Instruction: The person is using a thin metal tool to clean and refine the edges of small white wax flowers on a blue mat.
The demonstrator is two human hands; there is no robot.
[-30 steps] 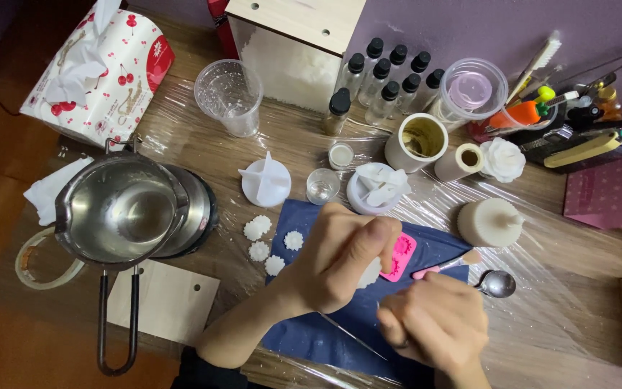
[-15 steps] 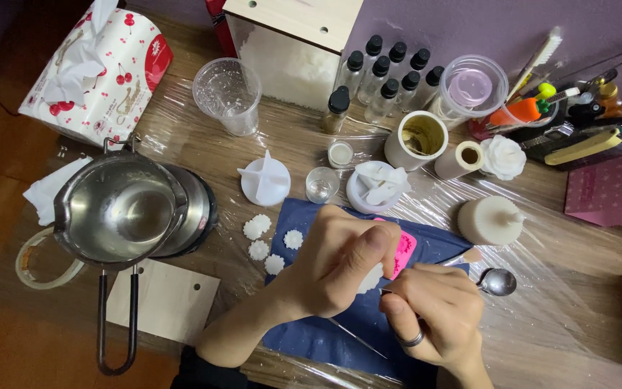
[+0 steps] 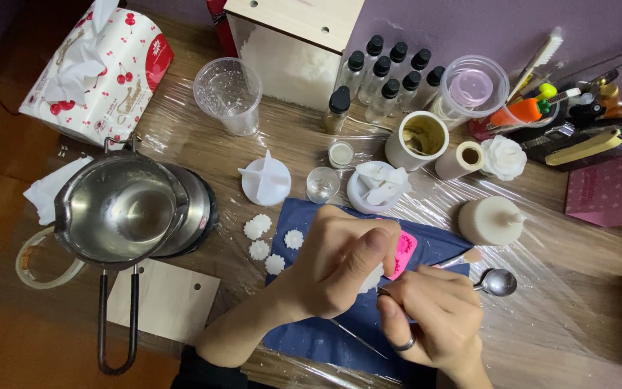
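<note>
my left hand pinches a small white wax piece above the blue mat. just to its right, my right hand grips a thin tool, its tip angled toward the piece.

The left hand is now lying further over the pink mold, hiding more of it than a second ago, and its thumb is pressing down on a small white piece at the mold's near edge. The right hand is turning so that its ringed finger is showing toward the camera, and it is sitting closer in under the left, the fingers nearly touching the left thumb. The pink stick beside the mold is showing more clearly above the right knuckles.
</note>
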